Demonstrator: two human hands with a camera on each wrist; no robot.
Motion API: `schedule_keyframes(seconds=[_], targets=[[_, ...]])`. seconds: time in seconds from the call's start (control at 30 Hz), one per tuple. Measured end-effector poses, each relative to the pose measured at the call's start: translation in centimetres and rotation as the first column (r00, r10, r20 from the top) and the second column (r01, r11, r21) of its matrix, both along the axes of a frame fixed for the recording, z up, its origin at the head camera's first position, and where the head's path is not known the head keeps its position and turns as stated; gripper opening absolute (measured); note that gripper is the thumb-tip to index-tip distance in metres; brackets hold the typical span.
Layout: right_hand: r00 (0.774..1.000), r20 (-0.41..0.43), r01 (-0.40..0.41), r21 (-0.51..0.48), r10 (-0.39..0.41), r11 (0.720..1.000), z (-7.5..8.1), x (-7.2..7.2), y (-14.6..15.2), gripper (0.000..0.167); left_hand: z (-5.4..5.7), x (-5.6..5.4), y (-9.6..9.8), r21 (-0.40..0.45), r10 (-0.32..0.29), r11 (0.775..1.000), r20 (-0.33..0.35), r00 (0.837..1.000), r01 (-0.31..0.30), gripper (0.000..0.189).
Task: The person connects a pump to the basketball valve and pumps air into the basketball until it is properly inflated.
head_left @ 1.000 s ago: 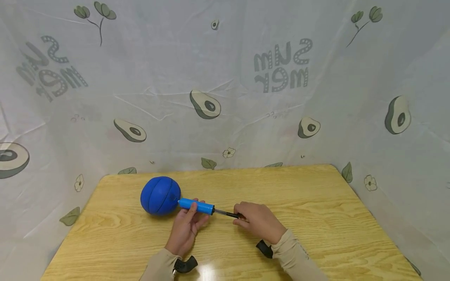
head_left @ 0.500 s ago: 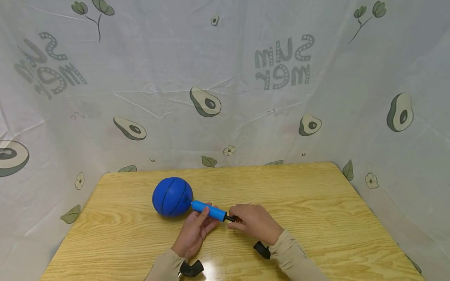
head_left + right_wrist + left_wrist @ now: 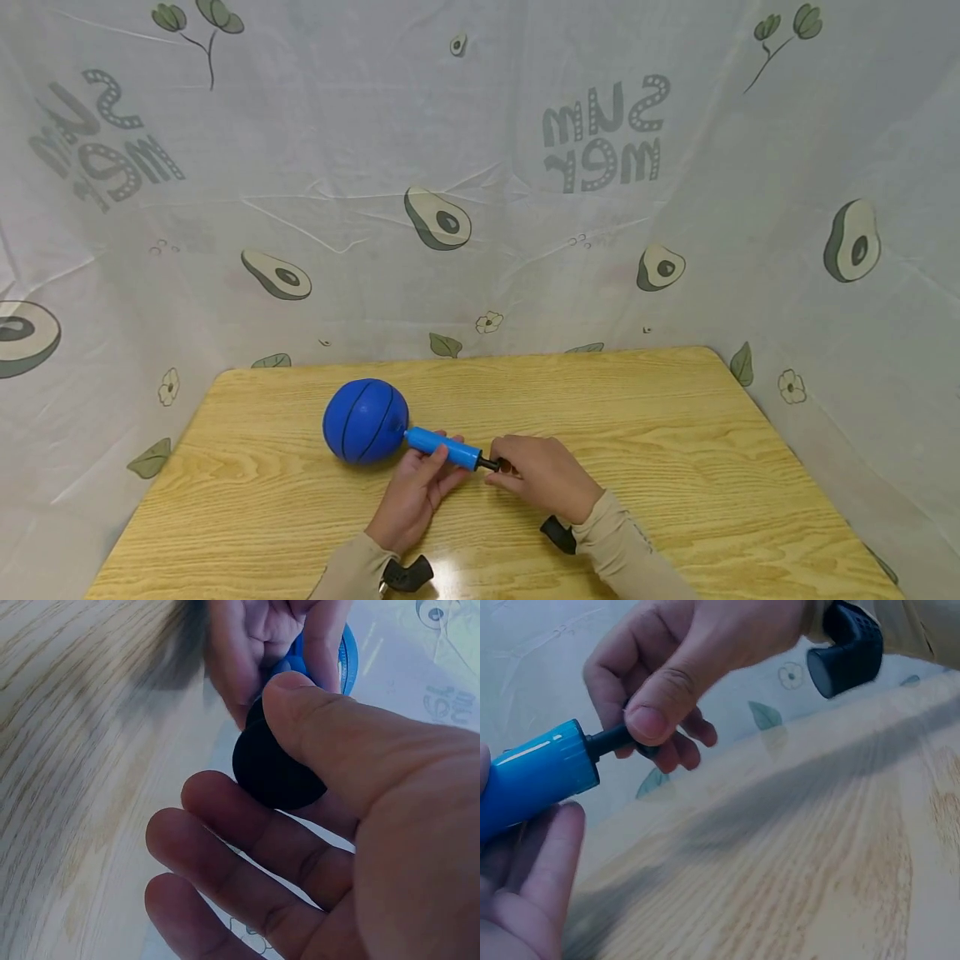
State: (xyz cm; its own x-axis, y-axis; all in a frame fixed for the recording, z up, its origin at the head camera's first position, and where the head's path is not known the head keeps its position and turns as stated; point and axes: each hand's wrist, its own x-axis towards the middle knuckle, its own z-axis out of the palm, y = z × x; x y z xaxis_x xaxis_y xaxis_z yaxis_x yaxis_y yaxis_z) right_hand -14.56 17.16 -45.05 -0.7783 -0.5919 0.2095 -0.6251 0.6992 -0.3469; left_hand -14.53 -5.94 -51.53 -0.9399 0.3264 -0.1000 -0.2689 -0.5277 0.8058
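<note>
A blue ball with black seams point(image 3: 365, 422) sits on the table, left of both hands. The nozzle end of a blue hand pump point(image 3: 442, 448) meets the ball's right side; whether a needle is inside cannot be seen. My left hand point(image 3: 415, 493) grips the pump's barrel, thumb on top and fingers beneath. With thumb and fingers, my right hand point(image 3: 546, 475) pinches the black handle point(image 3: 274, 769) at the other end. Only a short length of black rod point(image 3: 611, 740) shows between barrel and handle in the left wrist view.
The wooden table point(image 3: 637, 417) extends around the hands. Behind it and at both sides hangs a pale curtain point(image 3: 480, 275) printed with avocados and leaves. A black wrist device point(image 3: 408, 573) sits at the left wrist, another point(image 3: 558, 534) at the right.
The pump's rod has slid into the barrel, bringing the hands closer together. Ball, pump and left hand shifted right, then slightly back left in the last half second.
</note>
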Motion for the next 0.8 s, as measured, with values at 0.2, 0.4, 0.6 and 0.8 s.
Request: schedule_keyframes(seconds=[0.2, 0.4, 0.6, 0.8], targets=[[1.000, -0.003, -0.014, -0.009, 0.014, 1.000, -0.2, -0.1, -0.1, 0.017, 0.1, -0.1, -0.2, -0.005, 0.070, 0.998, -0.020, 0.997, -0.070, 0.059], [1.000, 0.002, 0.015, 0.009, -0.015, 1.000, -0.2, 0.0, 0.0, 0.016, 0.2, -0.4, -0.7, -0.019, 0.183, 0.983, -0.021, 0.983, -0.183, 0.058], [0.999, 0.017, 0.047, 0.009, -0.048, 0.999, 0.0, 0.1, 0.3, 0.016, 0.5, -0.8, -1.5, 0.015, 0.279, 0.960, -0.019, 0.960, -0.279, 0.056], [0.996, 0.031, 0.078, 0.017, -0.079, 0.997, -0.1, -0.1, 0.7, 0.014, 0.6, -1.3, -2.3, 0.053, 0.328, 0.943, 0.000, 0.945, -0.328, 0.055]])
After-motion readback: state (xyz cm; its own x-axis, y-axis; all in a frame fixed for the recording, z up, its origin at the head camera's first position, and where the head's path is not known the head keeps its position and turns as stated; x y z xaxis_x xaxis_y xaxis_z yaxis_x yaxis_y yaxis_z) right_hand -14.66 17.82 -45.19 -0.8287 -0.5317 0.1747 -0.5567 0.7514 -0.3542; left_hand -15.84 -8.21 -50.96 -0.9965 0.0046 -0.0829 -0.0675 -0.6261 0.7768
